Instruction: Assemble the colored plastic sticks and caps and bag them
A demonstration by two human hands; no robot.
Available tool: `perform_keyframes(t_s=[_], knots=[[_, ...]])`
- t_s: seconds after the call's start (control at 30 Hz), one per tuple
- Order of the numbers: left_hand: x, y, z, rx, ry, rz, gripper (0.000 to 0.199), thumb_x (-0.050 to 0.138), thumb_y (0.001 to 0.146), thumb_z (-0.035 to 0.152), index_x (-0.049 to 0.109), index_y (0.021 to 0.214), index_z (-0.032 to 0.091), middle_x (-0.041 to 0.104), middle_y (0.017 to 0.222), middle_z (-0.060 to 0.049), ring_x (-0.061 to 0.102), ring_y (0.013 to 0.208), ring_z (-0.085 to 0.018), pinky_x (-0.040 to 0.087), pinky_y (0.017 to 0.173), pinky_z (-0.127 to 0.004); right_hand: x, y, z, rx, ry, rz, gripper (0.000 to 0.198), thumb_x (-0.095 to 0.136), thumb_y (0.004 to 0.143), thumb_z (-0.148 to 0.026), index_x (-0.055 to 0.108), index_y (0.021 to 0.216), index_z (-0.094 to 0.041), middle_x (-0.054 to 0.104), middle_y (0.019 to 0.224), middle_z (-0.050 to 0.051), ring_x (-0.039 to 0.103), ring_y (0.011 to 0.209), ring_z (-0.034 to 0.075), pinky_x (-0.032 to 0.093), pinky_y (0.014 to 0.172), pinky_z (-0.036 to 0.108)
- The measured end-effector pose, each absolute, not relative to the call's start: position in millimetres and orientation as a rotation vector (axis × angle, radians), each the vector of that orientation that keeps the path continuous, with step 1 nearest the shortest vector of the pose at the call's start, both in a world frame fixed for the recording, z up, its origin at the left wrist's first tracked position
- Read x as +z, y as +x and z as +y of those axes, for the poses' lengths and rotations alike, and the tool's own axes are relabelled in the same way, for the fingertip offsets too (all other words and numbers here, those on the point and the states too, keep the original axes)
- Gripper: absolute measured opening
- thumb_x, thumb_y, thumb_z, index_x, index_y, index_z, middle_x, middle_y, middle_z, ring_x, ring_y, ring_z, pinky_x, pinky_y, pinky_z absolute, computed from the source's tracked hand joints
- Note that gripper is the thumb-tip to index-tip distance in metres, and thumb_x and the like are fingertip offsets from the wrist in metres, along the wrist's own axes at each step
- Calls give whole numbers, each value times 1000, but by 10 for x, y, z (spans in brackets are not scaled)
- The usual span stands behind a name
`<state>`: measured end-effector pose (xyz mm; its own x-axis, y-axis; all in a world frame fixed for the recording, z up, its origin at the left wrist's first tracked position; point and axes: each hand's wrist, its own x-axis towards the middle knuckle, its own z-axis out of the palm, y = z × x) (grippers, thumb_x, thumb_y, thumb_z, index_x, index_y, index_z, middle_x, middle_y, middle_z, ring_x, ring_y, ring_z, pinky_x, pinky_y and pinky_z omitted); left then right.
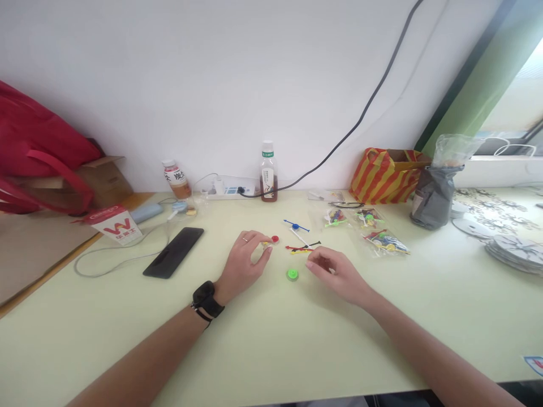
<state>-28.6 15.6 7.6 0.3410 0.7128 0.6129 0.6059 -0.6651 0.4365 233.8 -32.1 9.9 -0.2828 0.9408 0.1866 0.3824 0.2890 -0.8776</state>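
My left hand (244,257) rests on the table with thumb and index finger closing round a small yellow plastic piece (265,243), partly hidden by the fingertips. A red round piece (275,239) lies just past those fingertips. In front, a green round piece (292,274) on a clear disc sits between both hands. My right hand (339,276) is curled, thumb and index tips together; whatever they hold, if anything, is hidden. Beyond it lie a blue arrow spinner (296,226), a white arrow (300,236) and overlapping red, black and yellow arrows (302,249).
Several clear bags of coloured pieces (385,242) lie at the right, near a striped bag (384,175) and stacked discs (515,251). A phone (173,252), a red-and-white box (116,226) and a cable are at left. A bottle (268,175) stands by the wall.
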Motion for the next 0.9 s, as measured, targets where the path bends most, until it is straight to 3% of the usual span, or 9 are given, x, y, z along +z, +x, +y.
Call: perform_keyframes(t_s=[0.07,0.17,0.27,0.43,0.67,0.9], knots=[[51,-298,178,1185,2491,1221,18,58,99,21,68,113,25,69,111,-6,59,111,-25,49,101,-44,41,2329,-325,799,-1193,-1892,26,58,98,-47,67,104,-24,65,92,6,56,74,19,48,67,33],[-10,-326,220,1131,2527,1231,24,60,97,21,68,119,26,69,121,-7,58,119,-27,48,105,-48,-17,2298,-357,568,-1113,-2082,34,59,99,-39,65,131,-28,66,125,12,61,111,27,52,94,43],[-80,-347,262,1085,2537,1255,29,62,94,22,69,123,27,68,127,-7,57,123,-27,47,107,-50,-42,2242,-381,473,-956,-2317,33,55,102,-30,67,132,-30,64,137,10,54,129,29,44,110,50],[-109,-353,284,1050,2530,1325,22,63,93,21,72,113,25,72,115,-6,60,113,-27,49,99,-47,-85,2177,-358,452,-953,-2381,33,48,104,-19,68,129,-28,72,124,7,60,115,26,49,101,45],[-70,-343,259,1034,2551,1355,10,64,91,21,73,95,23,76,95,-6,62,103,-28,48,91,-48,-133,2185,-347,394,-1006,-2363,22,52,102,-21,69,116,-26,71,115,9,61,110,26,50,96,43],[-78,-327,226,1068,2441,1242,13,60,97,22,71,102,25,75,100,-4,61,103,-25,49,95,-45,-126,2235,-335,600,-1078,-2206,18,56,95,-16,65,108,-24,70,107,8,64,95,23,54,84,37]])
